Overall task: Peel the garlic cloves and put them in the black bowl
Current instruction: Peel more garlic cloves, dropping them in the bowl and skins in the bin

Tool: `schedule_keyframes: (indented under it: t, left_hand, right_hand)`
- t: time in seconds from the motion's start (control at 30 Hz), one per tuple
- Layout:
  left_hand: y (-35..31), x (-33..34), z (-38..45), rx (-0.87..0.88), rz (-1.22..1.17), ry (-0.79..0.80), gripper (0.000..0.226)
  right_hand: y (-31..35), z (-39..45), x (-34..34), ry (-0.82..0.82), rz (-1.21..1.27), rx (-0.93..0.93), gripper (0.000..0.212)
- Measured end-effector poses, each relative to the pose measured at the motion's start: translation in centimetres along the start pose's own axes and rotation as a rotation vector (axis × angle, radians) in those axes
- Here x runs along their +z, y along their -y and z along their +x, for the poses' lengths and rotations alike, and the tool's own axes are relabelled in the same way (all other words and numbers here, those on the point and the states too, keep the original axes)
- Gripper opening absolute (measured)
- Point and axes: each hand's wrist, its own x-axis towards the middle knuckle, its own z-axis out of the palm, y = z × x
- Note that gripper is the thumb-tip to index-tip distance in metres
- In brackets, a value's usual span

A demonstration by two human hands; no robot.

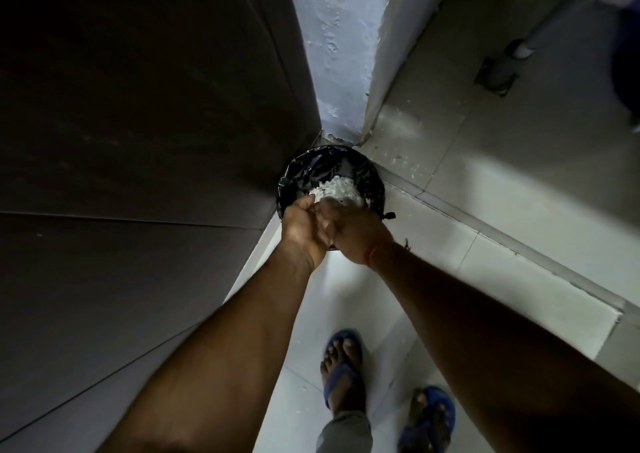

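Standing over a corner of the room, the person is stretching both bare arms down toward a round bin [375, 184] lined with a crinkled black plastic bag [313, 165]. The bin is sitting on the pale tiled floor [519, 210], tucked where a dark panel [138, 106] on the person's left is meeting a rough whitewashed wall [332, 37]. A heap of white papery peelings [337, 188] is lying inside the bin, and more white flakes are scattered on the tiles just beside the corner.

The left hand [303, 227] and the right hand [353, 229] are touching each other just above the near rim of the bin, palms turned inward as though pressed or cupped together. The fingertips of both are pointing into the bin and are hidden by the backs of the hands, so I cannot tell whether the fingers are loose, clenched, or grasping anything. A thin orange thread [372, 255] is circling the right wrist.

Neither garlic cloves nor a black bowl are showing from where I am looking; only the peelings are visible.

Below the arms, two feet in blue sandals [341, 369] are planted on the tiles. A grey pipe [550, 20] is slanting down the far right wall.
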Motion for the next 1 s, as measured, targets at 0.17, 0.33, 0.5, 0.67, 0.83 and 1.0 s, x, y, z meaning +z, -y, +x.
schedule_keyframes:
  t: [0.17,0.33,0.5,0.67,0.83,1.0]
  left_hand:
    - [0.8,0.3,-0.4,0.089,0.067,0.013,0.043]
    - [0.8,0.3,-0.3,0.103,0.014,-0.007,0.053]
    - [0.9,1.1,0.1,0.050,-0.037,0.044,0.050]
    - [-0.7,2.4,-2.6,0.058,-0.036,0.081,0.040]
    - [1.2,3.0,-3.8,0.320,0.258,0.068,0.032]
    - [1.4,1.4,-4.4,0.328,0.365,-0.089,0.011]
  right_hand:
    - [2.7,0.4,-1.4,-0.079,0.418,0.048,0.048]
    - [6.7,-1.4,0.2,-0.089,0.973,0.209,0.049]
    - [6.6,-2.1,-0.3,-0.143,0.794,0.126,0.044]
    - [2.6,0.5,-1.9,-0.069,0.602,0.198,0.062]
    - [3.0,-0.9,-3.8,-0.203,0.695,0.305,0.036]
    - [4.4,-3.8,-3.2,-0.376,0.609,-0.066,0.041]
